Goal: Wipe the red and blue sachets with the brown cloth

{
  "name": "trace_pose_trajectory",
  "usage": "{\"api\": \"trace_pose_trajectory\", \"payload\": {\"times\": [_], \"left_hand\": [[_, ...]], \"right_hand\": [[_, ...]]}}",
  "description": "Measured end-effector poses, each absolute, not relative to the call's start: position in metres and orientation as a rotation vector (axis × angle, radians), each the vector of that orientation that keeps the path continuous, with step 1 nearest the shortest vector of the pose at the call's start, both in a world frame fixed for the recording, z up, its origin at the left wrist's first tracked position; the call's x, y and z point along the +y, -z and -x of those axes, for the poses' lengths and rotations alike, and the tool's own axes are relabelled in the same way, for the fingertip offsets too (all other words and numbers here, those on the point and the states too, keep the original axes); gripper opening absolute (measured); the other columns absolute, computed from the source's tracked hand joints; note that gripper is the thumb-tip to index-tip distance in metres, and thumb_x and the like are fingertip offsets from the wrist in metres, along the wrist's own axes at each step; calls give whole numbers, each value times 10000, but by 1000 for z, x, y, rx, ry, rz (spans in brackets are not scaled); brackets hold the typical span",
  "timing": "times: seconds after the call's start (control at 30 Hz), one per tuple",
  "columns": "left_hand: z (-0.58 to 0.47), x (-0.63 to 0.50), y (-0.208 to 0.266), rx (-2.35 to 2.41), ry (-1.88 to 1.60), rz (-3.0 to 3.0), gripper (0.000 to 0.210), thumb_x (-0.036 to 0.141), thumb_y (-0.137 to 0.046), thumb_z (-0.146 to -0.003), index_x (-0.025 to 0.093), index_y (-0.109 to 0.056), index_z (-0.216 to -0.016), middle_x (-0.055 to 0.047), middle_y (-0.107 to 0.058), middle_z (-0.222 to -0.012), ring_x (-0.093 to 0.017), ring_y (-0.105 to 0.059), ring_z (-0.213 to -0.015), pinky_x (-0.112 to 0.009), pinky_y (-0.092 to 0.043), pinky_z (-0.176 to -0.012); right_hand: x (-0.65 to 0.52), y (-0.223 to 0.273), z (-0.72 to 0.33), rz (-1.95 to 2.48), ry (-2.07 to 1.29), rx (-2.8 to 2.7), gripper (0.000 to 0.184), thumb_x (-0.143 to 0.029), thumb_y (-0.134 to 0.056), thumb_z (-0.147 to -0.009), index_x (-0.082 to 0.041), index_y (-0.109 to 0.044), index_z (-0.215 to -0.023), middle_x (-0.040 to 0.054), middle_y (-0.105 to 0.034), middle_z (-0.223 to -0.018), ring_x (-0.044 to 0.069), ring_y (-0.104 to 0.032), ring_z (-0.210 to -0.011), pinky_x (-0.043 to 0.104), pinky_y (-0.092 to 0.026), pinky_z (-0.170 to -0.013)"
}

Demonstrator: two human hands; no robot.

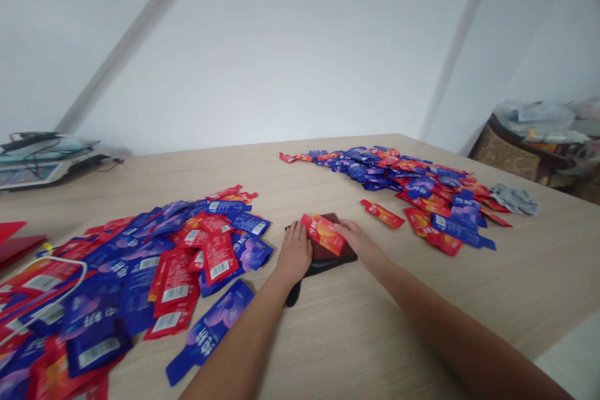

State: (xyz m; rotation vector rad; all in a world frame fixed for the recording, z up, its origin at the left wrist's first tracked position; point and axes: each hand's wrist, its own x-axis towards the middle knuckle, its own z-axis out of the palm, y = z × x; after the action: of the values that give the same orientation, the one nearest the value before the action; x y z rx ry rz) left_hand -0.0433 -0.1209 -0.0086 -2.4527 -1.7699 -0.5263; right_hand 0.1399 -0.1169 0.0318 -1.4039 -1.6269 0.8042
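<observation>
A red pouch (323,233) with orange fruit print lies over a brown and black pad (321,258) in the middle of the table. My left hand (295,251) rests flat on the pad's left side, fingers stretched out, at the left end of the pouch. At the pouch's other end, my right hand (357,242) has its fingers closed on the edge; the thumb is hard to make out. Nearest to my left forearm is a blue pouch (213,328) with a purple print. Another red pouch (383,214) lies apart, beyond my right hand.
A large pile of red and blue pouches (140,262) spreads over the left side, with a white wire handle (77,260) on it. A second pile (398,172) lies at the back right, beside grey gloves (514,199). A scale (42,169) stands far left. Beyond the table is a chair (506,150).
</observation>
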Motion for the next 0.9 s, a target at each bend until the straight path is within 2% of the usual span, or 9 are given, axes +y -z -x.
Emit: {"api": "trace_pose_trajectory", "payload": {"times": [0.1, 0.17, 0.3, 0.5, 0.57, 0.67, 0.77, 0.83, 0.9], "left_hand": [[43, -120, 10, -1769, 533, 2451, 482, 214, -291, -897, 10, -369, -1327, -205, -353, -1422, -274, -274, -1344, -456, -269, -1089], [43, -120, 10, -1764, 537, 2456, 479, 212, -292, -896, 18, -369, -1328, -201, -352, -1423, -270, -270, -1346, -461, -273, -1086], [42, -121, 8, -1766, 527, 2457, 479, 207, -294, -892, 22, -369, -1327, -196, -347, -1427, -264, -270, -1347, -464, -269, -1087], [42, -121, 7, -1777, 496, 2449, 480, 209, -291, -892, 2, -383, -1316, -204, -357, -1420, -269, -290, -1337, -446, -266, -1090], [42, -120, 9, -1766, 513, 2439, 479, 215, -293, -893, 6, -389, -1312, -206, -363, -1415, -269, -292, -1336, -454, -270, -1087], [43, -118, 12, -1752, 543, 2424, 472, 218, -292, -892, 26, -397, -1311, -198, -377, -1409, -266, -292, -1337, -469, -282, -1079], [42, -117, 13, -1759, 546, 2419, 470, 221, -293, -892, 27, -404, -1305, -201, -385, -1403, -269, -299, -1334, -473, -290, -1074], [42, -118, 13, -1768, 539, 2424, 474, 220, -294, -891, 17, -402, -1305, -203, -384, -1404, -272, -303, -1332, -467, -289, -1075], [42, -119, 11, -1776, 535, 2431, 478, 215, -291, -891, 7, -397, -1308, -202, -380, -1407, -273, -304, -1330, -455, -284, -1079]], "right_hand": [[-110, -13, -138, 1508, -265, -1950, 517, -366, -427, -862, -143, -431, -1328, 149, -461, -1353, 278, -394, -1262, 459, -318, -1024], [-111, -5, -137, 1377, -86, -2242, 550, -380, -389, -886, -162, -344, -1389, 122, -356, -1436, 248, -294, -1329, 441, -267, -1060], [-119, 2, -133, 1251, -21, -2513, 629, -470, -343, -900, -124, -273, -1420, 134, -262, -1477, 240, -240, -1356, 426, -245, -1075], [-138, -3, -135, 1279, -17, -2535, 785, -579, -423, -832, -79, -268, -1417, 174, -251, -1471, 282, -231, -1355, 449, -251, -1076], [-148, -8, -138, 1278, -21, -2560, 788, -540, -477, -813, -59, -288, -1406, 183, -270, -1462, 288, -242, -1351, 433, -254, -1080], [-163, -17, -146, 1240, -22, -2619, 611, -294, -464, -830, -79, -338, -1388, 160, -337, -1437, 249, -300, -1330, 384, -276, -1073], [-168, -28, -163, 1315, -91, -2611, 547, -102, -416, -777, -159, -452, -1320, 117, -525, -1305, 218, -497, -1186, 341, -384, -974], [-163, -36, -176, 1457, -190, -2460, 468, -121, -425, -791, -212, -530, -1238, 82, -643, -1134, 210, -617, -995, 316, -454, -844], [-154, -45, -183, 1575, -371, -2191, 357, -205, -442, -829, -212, -575, -1161, 62, -695, -949, 187, -659, -763, 281, -483, -685]]}}
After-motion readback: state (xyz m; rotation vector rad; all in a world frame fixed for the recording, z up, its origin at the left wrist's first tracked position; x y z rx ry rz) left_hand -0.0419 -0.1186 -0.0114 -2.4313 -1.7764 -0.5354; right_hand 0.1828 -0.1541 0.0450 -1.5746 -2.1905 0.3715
